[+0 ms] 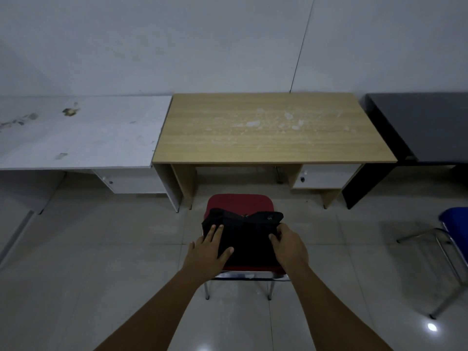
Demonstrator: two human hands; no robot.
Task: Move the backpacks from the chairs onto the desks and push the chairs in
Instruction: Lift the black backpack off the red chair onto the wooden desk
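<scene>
A black backpack (247,236) lies on the red seat of a metal-legged chair (238,202), which stands on the floor a little in front of the wooden desk (273,127). My left hand (210,249) rests flat against the backpack's left side with fingers spread. My right hand (288,243) curls around the backpack's right edge, thumb on top. The backpack still sits on the seat.
A white desk (81,133) adjoins the wooden one on the left, and a black desk (425,127) stands to its right. A blue chair (453,224) with chrome legs stands at the right edge. The floor is glossy tile.
</scene>
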